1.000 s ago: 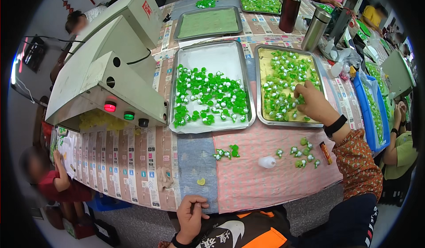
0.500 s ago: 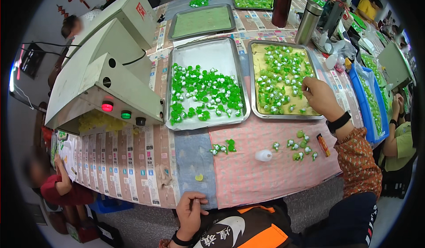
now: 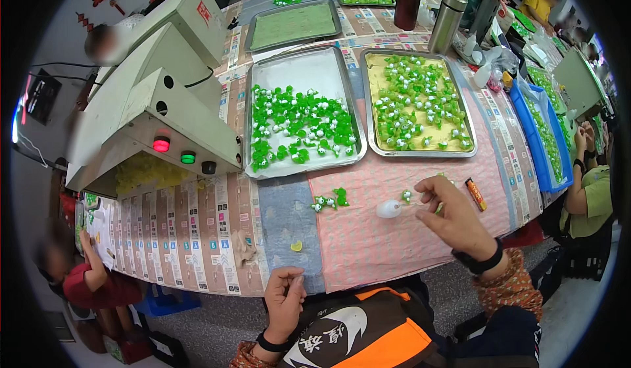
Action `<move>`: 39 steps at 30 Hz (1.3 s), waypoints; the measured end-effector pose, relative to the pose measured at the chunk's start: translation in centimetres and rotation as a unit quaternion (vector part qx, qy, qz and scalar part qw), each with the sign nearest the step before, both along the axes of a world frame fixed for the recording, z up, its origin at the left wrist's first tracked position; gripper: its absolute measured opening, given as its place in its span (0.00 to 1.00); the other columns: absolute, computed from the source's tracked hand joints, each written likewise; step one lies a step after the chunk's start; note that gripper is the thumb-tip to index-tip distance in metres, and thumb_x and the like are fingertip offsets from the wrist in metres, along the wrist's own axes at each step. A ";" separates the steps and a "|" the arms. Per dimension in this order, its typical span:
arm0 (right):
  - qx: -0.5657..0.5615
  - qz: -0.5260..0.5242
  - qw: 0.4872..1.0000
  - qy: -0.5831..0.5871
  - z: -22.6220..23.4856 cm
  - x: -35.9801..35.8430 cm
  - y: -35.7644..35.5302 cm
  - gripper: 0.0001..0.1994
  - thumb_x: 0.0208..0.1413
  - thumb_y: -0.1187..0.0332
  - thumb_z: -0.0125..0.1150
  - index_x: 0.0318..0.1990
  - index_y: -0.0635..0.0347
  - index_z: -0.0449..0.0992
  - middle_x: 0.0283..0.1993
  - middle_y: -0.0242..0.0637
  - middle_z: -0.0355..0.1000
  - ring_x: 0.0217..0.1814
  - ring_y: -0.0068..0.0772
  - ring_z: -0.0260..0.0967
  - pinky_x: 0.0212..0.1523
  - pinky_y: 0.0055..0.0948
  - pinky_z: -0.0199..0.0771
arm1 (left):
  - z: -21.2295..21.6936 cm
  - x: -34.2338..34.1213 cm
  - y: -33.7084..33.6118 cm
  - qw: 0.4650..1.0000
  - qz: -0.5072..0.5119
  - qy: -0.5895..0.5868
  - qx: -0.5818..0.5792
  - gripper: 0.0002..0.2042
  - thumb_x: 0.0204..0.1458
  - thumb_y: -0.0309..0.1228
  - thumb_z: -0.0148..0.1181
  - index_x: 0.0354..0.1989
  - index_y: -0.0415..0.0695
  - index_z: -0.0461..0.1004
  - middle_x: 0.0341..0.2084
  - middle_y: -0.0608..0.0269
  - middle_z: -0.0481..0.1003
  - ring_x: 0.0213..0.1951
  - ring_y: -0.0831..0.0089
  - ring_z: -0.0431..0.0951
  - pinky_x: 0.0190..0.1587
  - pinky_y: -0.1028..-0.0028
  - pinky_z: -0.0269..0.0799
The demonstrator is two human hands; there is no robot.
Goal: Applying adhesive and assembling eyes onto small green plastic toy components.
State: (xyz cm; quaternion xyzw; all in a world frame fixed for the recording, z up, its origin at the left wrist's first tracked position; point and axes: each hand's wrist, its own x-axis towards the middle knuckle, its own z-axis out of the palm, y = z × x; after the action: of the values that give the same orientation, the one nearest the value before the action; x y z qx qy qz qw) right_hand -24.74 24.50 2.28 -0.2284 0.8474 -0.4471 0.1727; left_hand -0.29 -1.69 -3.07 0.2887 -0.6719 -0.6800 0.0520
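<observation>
My right hand (image 3: 453,215) hangs over the pink cloth (image 3: 368,256), its thumb and index finger apart with nothing seen between them. Just left of its fingertips a small white squeeze bottle (image 3: 389,209) lies on its side, nozzle toward the hand. A little green-and-white figure (image 3: 406,196) sits behind the bottle; others are partly hidden by my hand. My left hand (image 3: 284,303) rests at the table's front edge, fingers curled in and thumb against them, nothing visible in it. Several green figures (image 3: 328,201) lie at the cloth's left.
Behind the cloth stand a white-lined tray (image 3: 289,66) and a yellow-lined tray (image 3: 378,141), both holding many figures. A grey machine (image 3: 151,105) with coloured buttons fills the left. An orange lighter (image 3: 475,194), a steel flask (image 3: 448,23), a dark red flask (image 3: 408,3) and a blue bin (image 3: 526,121) are right.
My right hand has come back from the yellow-lined tray to above the pink cloth, and its fingers have spread. The left hand's thumb has drawn in against its fingers.
</observation>
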 end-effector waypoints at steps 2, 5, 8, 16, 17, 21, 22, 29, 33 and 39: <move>0.002 0.012 1.000 -0.017 -0.9 1.4 -0.8 0.25 0.51 0.74 0.67 0.58 0.62 0.69 0.47 0.41 0.66 0.42 0.34 0.68 0.41 0.28 0.71 | 0.1 0.1 0.0 1.000 0.001 0.016 0.011 0.09 0.65 0.24 0.52 0.52 0.43 0.68 0.26 0.70 0.69 0.22 0.89 0.65 0.19 0.88 0.59; -0.035 0.004 0.999 -0.014 -1.6 3.0 -2.2 0.29 0.50 0.73 0.68 0.62 0.61 0.66 0.51 0.44 0.64 0.43 0.37 0.67 0.42 0.30 0.73 | -0.1 0.6 -0.5 0.998 -0.001 0.048 0.037 0.11 0.64 0.23 0.52 0.54 0.44 0.66 0.28 0.70 0.67 0.25 0.87 0.65 0.23 0.87 0.61; -0.015 0.007 1.000 0.010 -2.1 3.5 -3.4 0.28 0.51 0.73 0.68 0.61 0.60 0.67 0.49 0.43 0.64 0.42 0.37 0.67 0.41 0.31 0.73 | 0.3 1.3 -0.9 0.995 -0.002 0.080 0.060 0.12 0.63 0.22 0.51 0.54 0.44 0.66 0.30 0.69 0.66 0.28 0.84 0.65 0.27 0.84 0.65; 0.018 -0.001 0.993 0.117 -3.6 3.2 -4.7 0.19 0.53 0.73 0.64 0.53 0.58 0.73 0.44 0.41 0.66 0.38 0.36 0.68 0.38 0.31 0.71 | 0.8 2.3 -5.5 0.980 0.107 0.165 0.028 0.15 0.55 0.20 0.47 0.51 0.43 0.69 0.34 0.69 0.63 0.35 0.80 0.63 0.40 0.74 0.69; 0.032 -0.009 0.993 0.111 -3.5 3.1 -4.7 0.18 0.53 0.74 0.64 0.53 0.58 0.73 0.44 0.40 0.66 0.37 0.34 0.67 0.37 0.30 0.70 | 0.9 2.4 -6.3 0.975 0.122 0.185 0.011 0.15 0.56 0.20 0.47 0.52 0.43 0.69 0.34 0.69 0.64 0.35 0.80 0.64 0.40 0.75 0.69; 0.026 0.010 0.995 0.097 -3.6 3.1 -4.7 0.15 0.55 0.74 0.64 0.50 0.60 0.73 0.45 0.36 0.68 0.39 0.28 0.67 0.40 0.28 0.69 | 3.1 2.1 -8.0 0.964 0.187 0.178 -0.064 0.15 0.62 0.21 0.47 0.56 0.43 0.70 0.33 0.69 0.68 0.34 0.82 0.68 0.39 0.77 0.69; 0.027 0.018 0.995 0.093 -3.6 3.4 -4.8 0.15 0.55 0.74 0.64 0.50 0.60 0.73 0.45 0.36 0.68 0.39 0.28 0.67 0.40 0.28 0.69 | 3.6 2.1 -8.3 0.963 0.194 0.174 -0.064 0.15 0.62 0.21 0.47 0.56 0.43 0.70 0.33 0.69 0.68 0.34 0.82 0.68 0.39 0.77 0.69; -0.176 -0.021 0.982 -0.068 -1.0 6.5 -6.6 0.11 0.60 0.76 0.61 0.48 0.61 0.70 0.46 0.33 0.72 0.45 0.21 0.68 0.47 0.23 0.69 | 4.5 1.5 -7.9 0.984 0.111 0.114 -0.083 0.10 0.63 0.22 0.52 0.50 0.44 0.74 0.27 0.74 0.66 0.30 0.86 0.67 0.35 0.83 0.64; -0.184 0.034 0.975 -0.123 -1.3 8.3 -7.2 0.10 0.61 0.74 0.62 0.48 0.60 0.69 0.46 0.33 0.72 0.46 0.20 0.68 0.49 0.23 0.68 | 2.9 -2.1 -5.7 0.912 -0.049 0.106 -0.394 0.12 0.55 0.21 0.59 0.46 0.48 0.77 0.31 0.68 0.69 0.34 0.71 0.72 0.35 0.72 0.70; -0.153 0.059 0.981 -0.104 -2.2 10.0 -7.7 0.13 0.60 0.72 0.64 0.49 0.61 0.70 0.37 0.29 0.72 0.38 0.17 0.65 0.41 0.21 0.66 | 0.8 -5.6 -4.0 0.807 -0.109 0.070 -0.576 0.10 0.52 0.26 0.62 0.43 0.50 0.77 0.35 0.62 0.72 0.40 0.60 0.74 0.39 0.63 0.73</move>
State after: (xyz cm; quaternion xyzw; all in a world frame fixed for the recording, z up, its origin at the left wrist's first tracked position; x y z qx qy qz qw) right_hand -14.69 16.84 0.10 -0.2544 0.7311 -0.5820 0.2492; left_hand -5.93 -5.72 -2.31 0.0822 -0.9620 -0.1874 0.1809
